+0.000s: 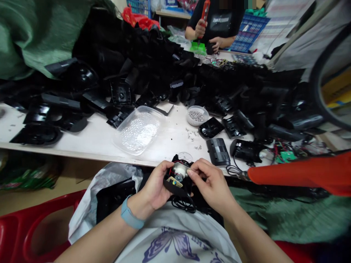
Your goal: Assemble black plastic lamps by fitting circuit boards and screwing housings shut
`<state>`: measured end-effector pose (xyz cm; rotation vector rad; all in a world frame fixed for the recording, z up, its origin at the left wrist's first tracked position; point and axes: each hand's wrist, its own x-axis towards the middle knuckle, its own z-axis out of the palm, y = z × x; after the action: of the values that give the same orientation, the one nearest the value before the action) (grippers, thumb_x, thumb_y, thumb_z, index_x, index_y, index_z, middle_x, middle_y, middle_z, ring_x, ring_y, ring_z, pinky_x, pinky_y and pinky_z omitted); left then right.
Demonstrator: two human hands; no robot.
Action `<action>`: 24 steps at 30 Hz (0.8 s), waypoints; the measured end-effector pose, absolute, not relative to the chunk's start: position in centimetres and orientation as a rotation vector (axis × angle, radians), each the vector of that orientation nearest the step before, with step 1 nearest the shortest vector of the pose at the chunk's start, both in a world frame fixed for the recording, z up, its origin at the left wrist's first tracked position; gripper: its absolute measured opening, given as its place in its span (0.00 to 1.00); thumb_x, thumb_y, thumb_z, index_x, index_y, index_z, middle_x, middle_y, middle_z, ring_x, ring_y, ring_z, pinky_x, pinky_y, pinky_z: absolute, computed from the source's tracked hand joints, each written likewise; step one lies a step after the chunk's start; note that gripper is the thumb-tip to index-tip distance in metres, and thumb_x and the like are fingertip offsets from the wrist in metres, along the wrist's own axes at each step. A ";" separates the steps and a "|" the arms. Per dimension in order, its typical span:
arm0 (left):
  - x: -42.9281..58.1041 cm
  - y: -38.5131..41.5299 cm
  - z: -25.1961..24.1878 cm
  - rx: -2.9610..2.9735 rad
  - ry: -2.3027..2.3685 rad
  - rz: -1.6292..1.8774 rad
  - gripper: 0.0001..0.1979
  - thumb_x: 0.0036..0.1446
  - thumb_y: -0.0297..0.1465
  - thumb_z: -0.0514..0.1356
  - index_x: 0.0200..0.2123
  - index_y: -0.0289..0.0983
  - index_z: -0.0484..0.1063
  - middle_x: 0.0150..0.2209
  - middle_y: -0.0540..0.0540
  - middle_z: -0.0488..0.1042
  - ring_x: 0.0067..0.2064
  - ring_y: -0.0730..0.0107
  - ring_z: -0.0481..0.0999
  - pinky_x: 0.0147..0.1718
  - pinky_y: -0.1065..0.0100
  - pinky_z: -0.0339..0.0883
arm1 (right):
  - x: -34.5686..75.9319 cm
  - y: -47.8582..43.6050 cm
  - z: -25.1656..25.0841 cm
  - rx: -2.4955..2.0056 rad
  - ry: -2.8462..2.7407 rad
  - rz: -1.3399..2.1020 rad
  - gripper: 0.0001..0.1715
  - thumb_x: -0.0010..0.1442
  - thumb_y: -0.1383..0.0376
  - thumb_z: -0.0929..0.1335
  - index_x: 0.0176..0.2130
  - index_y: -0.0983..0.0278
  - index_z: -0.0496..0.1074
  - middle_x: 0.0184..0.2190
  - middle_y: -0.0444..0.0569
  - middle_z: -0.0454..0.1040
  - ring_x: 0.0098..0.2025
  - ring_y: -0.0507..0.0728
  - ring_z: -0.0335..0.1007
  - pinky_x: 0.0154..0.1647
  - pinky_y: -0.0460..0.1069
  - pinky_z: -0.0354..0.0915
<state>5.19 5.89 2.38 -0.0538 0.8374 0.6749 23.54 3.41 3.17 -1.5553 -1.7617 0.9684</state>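
Both my hands hold a small black plastic housing over my lap, just in front of the table edge. My left hand, with a blue wristband, cradles the housing from below and the side. My right hand pinches a small silver-and-white motor seated in it. Thin red and black wires run from the motor, and a yellow-marked part shows beside it. A coiled black cable hangs below the housing.
A white table carries heaped black plastic casings, a transparent tub of small parts, a bowl of screws and loose screws. An orange-red bar crosses at right. A co-worker at the back holds a red power screwdriver.
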 end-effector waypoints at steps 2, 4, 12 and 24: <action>5.2 5.9 2.5 -0.047 0.842 0.689 0.14 0.65 0.31 0.54 0.36 0.32 0.77 0.30 0.41 0.81 0.30 0.57 0.81 0.29 0.57 0.80 | 23.5 3.5 3.3 -1.546 -1.764 0.975 0.12 0.69 0.63 0.68 0.32 0.62 0.72 0.30 0.44 0.71 0.31 0.53 0.69 0.31 0.47 0.62; 5.2 5.8 2.4 -0.030 0.850 0.703 0.11 0.66 0.33 0.56 0.38 0.33 0.77 0.31 0.41 0.82 0.30 0.57 0.82 0.29 0.58 0.80 | 23.5 3.5 3.3 -1.541 -1.765 0.986 0.12 0.69 0.64 0.68 0.32 0.62 0.71 0.30 0.44 0.71 0.31 0.53 0.69 0.32 0.47 0.62; 5.3 5.6 2.5 -0.016 0.893 0.678 0.14 0.70 0.33 0.55 0.37 0.30 0.78 0.32 0.39 0.82 0.30 0.59 0.82 0.30 0.59 0.80 | 23.4 3.7 3.2 -1.504 -1.800 0.968 0.11 0.71 0.66 0.67 0.34 0.62 0.71 0.32 0.44 0.69 0.34 0.53 0.67 0.37 0.48 0.62; 5.1 5.4 1.9 0.010 0.891 0.715 0.12 0.68 0.31 0.58 0.39 0.29 0.79 0.32 0.39 0.82 0.31 0.61 0.81 0.33 0.60 0.80 | 23.9 3.5 3.2 -1.452 -1.861 0.946 0.13 0.72 0.63 0.66 0.34 0.62 0.72 0.32 0.46 0.71 0.33 0.53 0.70 0.35 0.48 0.65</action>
<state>5.06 5.36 1.89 0.0098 0.8914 0.7146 23.86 3.47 3.18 -1.4522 -1.8606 0.9455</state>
